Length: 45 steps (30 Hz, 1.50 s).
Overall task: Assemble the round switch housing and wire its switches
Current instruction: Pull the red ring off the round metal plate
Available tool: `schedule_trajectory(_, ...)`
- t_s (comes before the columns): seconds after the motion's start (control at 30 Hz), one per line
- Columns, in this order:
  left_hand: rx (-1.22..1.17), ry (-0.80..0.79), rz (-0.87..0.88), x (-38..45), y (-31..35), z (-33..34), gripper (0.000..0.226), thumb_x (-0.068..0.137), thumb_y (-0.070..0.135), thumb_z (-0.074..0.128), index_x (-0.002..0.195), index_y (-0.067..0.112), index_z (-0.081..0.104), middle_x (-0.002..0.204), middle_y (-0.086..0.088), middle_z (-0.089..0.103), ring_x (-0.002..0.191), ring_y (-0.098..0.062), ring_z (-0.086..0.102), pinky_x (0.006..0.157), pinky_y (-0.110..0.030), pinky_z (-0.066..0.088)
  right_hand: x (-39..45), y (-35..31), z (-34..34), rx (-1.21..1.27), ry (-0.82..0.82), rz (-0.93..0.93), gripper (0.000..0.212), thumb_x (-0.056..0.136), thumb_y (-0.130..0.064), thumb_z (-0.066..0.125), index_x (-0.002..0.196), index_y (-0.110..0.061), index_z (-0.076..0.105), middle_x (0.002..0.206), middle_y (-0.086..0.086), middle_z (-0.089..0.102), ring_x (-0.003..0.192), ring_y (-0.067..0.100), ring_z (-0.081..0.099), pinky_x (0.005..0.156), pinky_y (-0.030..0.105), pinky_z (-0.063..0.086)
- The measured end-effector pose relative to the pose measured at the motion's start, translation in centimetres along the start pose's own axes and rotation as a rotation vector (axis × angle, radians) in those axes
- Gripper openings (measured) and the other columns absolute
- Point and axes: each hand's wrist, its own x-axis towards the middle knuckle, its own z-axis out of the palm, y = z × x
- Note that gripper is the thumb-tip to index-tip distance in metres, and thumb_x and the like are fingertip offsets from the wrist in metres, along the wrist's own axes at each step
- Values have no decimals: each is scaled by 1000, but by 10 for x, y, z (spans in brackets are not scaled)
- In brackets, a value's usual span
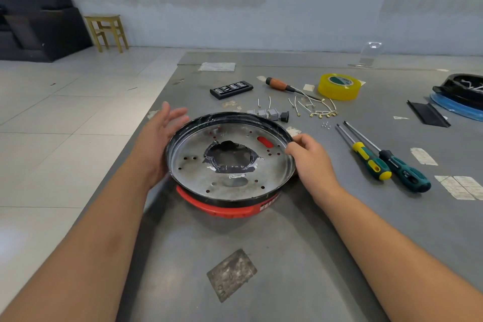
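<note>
A round metal housing pan (201,178) with a black rim and a ragged hole in its middle sits tilted on a red base (224,210) near the table's left edge. My left hand (159,136) rests flat against the pan's left rim, fingers apart. My right hand (311,159) pinches the right rim between thumb and fingers. Behind the pan lie grey switches (271,114), short white wires with brass terminals (313,107) and tiny screws (326,125).
Two screwdrivers (386,162) lie right of the pan. Further back are a wooden-handled screwdriver (281,85), a yellow tape roll (339,89) and a black bit case (231,89). A black and blue part (460,98) sits at far right. The grey table (287,256) drops off at left.
</note>
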Motion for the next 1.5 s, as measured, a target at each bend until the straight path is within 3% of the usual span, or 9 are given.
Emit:
schedule_trajectory(0.07, 271, 68, 264, -11, 14, 7, 34, 111, 38, 46, 135, 21, 63, 139, 7, 66, 129, -2, 59, 117, -30, 43, -1, -2, 1, 26, 0, 18, 10, 88, -17, 58, 84, -23, 65, 67, -13, 66, 54, -6, 56, 44, 8, 41)
schedule_trajectory(0.17, 671, -66, 560, -41, 28, 25, 23, 106, 35, 59, 125, 30, 70, 115, 29, 70, 108, 16, 61, 90, -1, 43, -3, -5, 1, 62, -6, 36, 13, 87, -19, 58, 90, -26, 68, 79, -14, 71, 61, -7, 62, 46, 10, 43)
schedule_trajectory(0.3, 1177, -423, 743, -80, 13, 44, 40, 99, 54, 47, 117, 30, 74, 111, 20, 73, 107, 2, 65, 92, -21, 50, -5, -6, 2, 26, 8, 49, 14, 81, -34, 57, 90, -33, 67, 84, -16, 72, 81, 6, 67, 68, 28, 53)
schedule_trajectory(0.4, 1447, -431, 909, -94, -10, 43, 42, 101, 52, 44, 113, 27, 75, 110, 12, 75, 103, -15, 70, 84, -38, 53, -11, -8, 1, -3, 9, 17, 27, 84, -63, 48, 89, -43, 66, 90, -25, 70, 95, 0, 64, 79, 27, 48)
schedule_trajectory(0.5, 1466, -368, 1072, -96, -25, 35, 32, 103, 43, 54, 107, 24, 79, 110, 9, 77, 95, -18, 74, 77, -40, 56, -20, -9, -1, -57, -22, 3, 51, 85, -82, 32, 95, -45, 66, 95, -28, 69, 98, -7, 61, 80, 20, 43)
schedule_trajectory(0.7, 1467, -301, 1171, -99, -37, 27, 27, 105, 40, 57, 111, 24, 77, 114, 9, 76, 100, -16, 72, 79, -41, 54, -28, -3, -11, -112, -127, -78, 40, 100, -65, 41, 123, -39, 62, 109, -25, 67, 97, -18, 57, 67, -2, 41)
schedule_trajectory(1.13, 1401, -282, 1137, -87, -44, 24, 24, 106, 41, 57, 110, 28, 76, 117, 15, 75, 109, -14, 70, 82, -43, 52, -17, 6, -7, -50, -243, -53, 40, 93, -70, 48, 117, -44, 67, 110, -28, 72, 103, -9, 65, 87, 23, 47)
schedule_trajectory(1.3, 1392, -274, 1125, -81, -44, 24, 26, 107, 43, 56, 112, 28, 77, 117, 15, 75, 113, -19, 67, 88, -43, 50, -16, 7, -5, -65, -194, -58, 32, 99, -62, 45, 112, -45, 68, 103, -32, 71, 94, -15, 63, 79, 19, 44)
schedule_trajectory(1.5, 1366, -228, 1147, -83, -48, 25, 21, 105, 39, 58, 109, 29, 76, 118, 17, 73, 117, -22, 64, 94, -47, 41, -19, 7, -6, -49, -205, -88, 40, 89, -74, 44, 110, -48, 66, 101, -33, 70, 92, -16, 62, 80, 20, 43)
